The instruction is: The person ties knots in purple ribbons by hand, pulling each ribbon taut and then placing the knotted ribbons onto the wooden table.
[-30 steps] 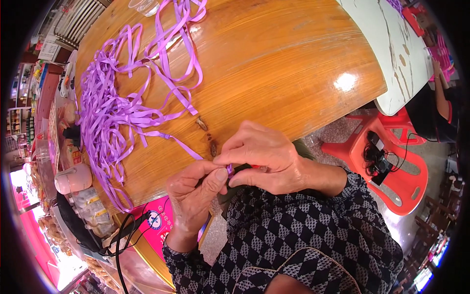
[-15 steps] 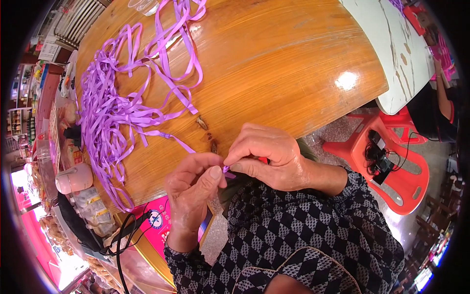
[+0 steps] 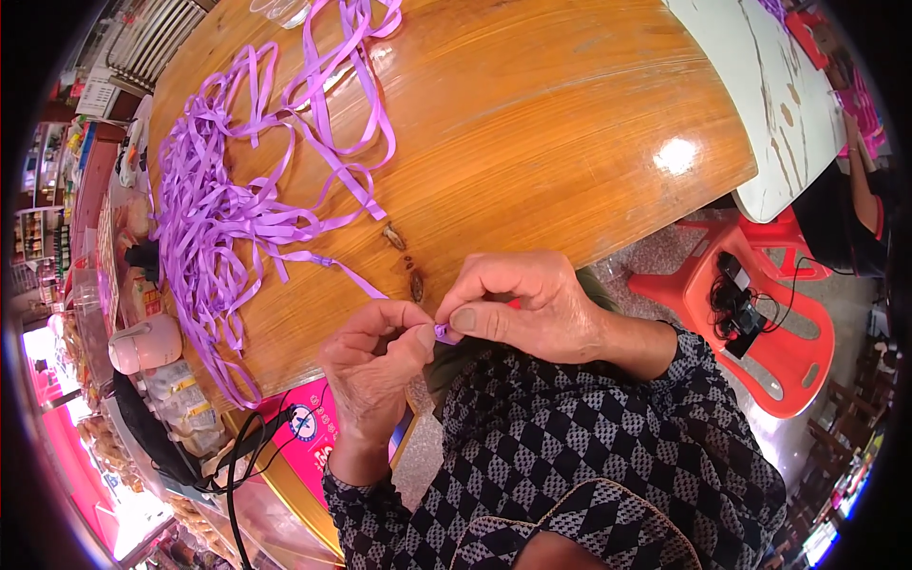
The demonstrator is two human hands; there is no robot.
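Your left hand [image 3: 375,366] has thumb and forefinger pinched together on a small, bunched bit of purple ribbon [image 3: 442,333]. Your right hand [image 3: 527,309] is clamped on the same bit from the other side, thumb and forefinger closed on it. The two hands' fingertips are close beside each other, just off the near edge of the worktop [image 3: 532,123], above your lap. Whether the bunched bit is a knot or a fold cannot be told at this size.

The step in hand appears to be fine finger work on that bit, either forming or loosening a knot. In my judgement, the next move calls for you to keep the left pinch firm and draw with the right, without dragging the strand.

A strand [image 3: 347,272] runs from the pile [image 3: 204,195] toward your left hand; its link to the held bit is hidden. The pile lies loose and tangled on the worktop's left side, with further loops toward the far edge.

Containers: a clear cup [image 3: 283,11] stands at the far edge, cut off by the frame; you cannot confirm its contents. Beyond the worktop's left edge are a pink vessel [image 3: 147,349], contents hidden, and clear packets [image 3: 189,404], contents not identifiable.
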